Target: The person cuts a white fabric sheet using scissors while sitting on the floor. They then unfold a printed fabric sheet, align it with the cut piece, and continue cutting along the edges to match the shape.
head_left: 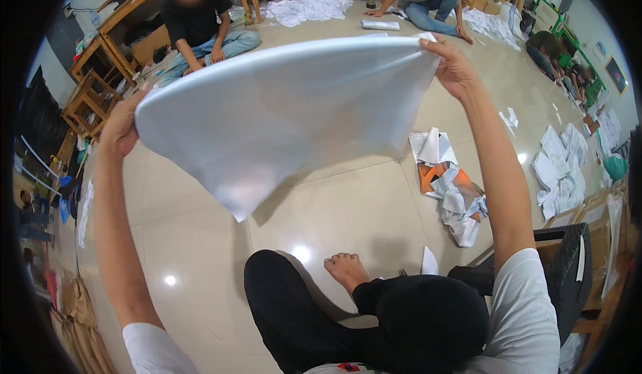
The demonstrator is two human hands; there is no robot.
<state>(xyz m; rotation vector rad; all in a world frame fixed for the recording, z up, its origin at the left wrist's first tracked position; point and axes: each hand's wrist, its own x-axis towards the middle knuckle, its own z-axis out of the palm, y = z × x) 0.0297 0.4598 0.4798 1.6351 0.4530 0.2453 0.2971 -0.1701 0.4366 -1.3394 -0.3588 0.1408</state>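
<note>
A wide sheet of thin white fabric [287, 100] hangs stretched between my two raised hands, above the tiled floor. Its top edge looks folded or curled over, and a pointed corner droops toward the floor at the lower left. My left hand [124, 123] is closed on the fabric's left end; the fingertips are partly behind the cloth. At the upper right end, my right hand [449, 63] pinches the other corner between thumb and fingers. Both arms are stretched forward, well apart.
Crumpled white and orange cloth pieces [455, 197] lie on the floor to my right, with a white scrap [429, 262] nearer my foot. White fabric heaps [562, 167] lie farther right. Two people sit opposite; one wears a black shirt [194, 13]. A black chair [568, 267] stands close at right.
</note>
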